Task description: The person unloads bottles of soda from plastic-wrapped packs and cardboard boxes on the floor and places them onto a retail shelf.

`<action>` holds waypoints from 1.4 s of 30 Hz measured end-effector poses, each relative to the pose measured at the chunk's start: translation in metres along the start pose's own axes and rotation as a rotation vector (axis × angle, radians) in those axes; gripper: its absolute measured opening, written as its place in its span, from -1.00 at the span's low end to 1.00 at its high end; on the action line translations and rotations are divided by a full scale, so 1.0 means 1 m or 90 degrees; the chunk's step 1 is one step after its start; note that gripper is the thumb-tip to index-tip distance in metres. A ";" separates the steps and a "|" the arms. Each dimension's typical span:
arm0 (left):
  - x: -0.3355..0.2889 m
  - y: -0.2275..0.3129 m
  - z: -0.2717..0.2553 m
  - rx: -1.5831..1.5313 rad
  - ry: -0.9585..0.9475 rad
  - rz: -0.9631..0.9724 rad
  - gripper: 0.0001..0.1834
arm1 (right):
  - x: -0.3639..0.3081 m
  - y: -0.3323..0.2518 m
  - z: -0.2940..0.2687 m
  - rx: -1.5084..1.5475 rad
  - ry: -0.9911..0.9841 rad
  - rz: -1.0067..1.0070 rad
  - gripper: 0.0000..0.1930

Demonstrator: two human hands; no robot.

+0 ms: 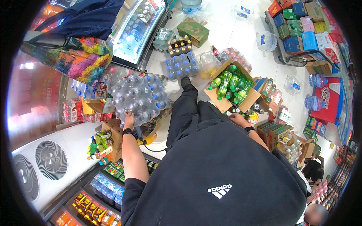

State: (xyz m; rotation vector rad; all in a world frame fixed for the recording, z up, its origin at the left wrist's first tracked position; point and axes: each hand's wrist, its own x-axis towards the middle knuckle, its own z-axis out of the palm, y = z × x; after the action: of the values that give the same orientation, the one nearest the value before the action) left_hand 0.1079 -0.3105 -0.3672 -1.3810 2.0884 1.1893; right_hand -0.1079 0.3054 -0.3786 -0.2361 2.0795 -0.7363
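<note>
My left hand (pixel 129 119) grips the near edge of a large shrink-wrapped pack of bottles (pixel 136 96), its fingers on the plastic film. The pack rests on other packed bottles with blue caps (pixel 157 90). My right hand (pixel 239 120) is low beside an open cardboard box (pixel 217 101), near some dark-capped bottles (pixel 256 108). Its fingers are partly hidden, and I cannot see whether they hold anything. The box is tilted and full of green soda bottles (pixel 234 83).
Packs of blue-capped bottles (pixel 181 66) and a green carton (pixel 193 32) stand ahead, beside a glass-topped chiller (pixel 137 30). A loaded cart (pixel 292 58) is far right. Left are a colourful bag (pixel 81 56) and a carton of mixed bottles (pixel 115 139). A person (pixel 313 169) is at lower right.
</note>
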 end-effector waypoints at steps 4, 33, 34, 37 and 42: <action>0.015 -0.060 -0.036 -0.038 0.055 0.073 -0.41 | 0.029 -0.005 0.018 -0.010 -0.028 -0.022 -0.74; -0.064 0.049 0.010 0.337 0.026 -0.007 -0.15 | -0.030 0.117 0.285 0.366 0.044 0.300 -0.75; -0.070 0.047 0.008 0.338 0.037 -0.016 -0.18 | -0.033 0.106 0.275 0.366 0.037 0.306 -0.75; -0.076 0.058 0.018 0.244 0.060 -0.066 -0.22 | -0.026 0.085 0.254 0.420 0.000 0.245 -0.78; -0.075 0.074 0.023 0.278 0.058 -0.107 -0.21 | -0.023 0.112 0.274 0.405 -0.095 0.229 -0.76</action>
State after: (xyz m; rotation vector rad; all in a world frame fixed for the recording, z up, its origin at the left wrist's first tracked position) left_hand 0.0737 -0.2375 -0.2962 -1.3811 2.0807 0.5677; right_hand 0.1377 0.2919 -0.5450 0.4136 1.5893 -1.0679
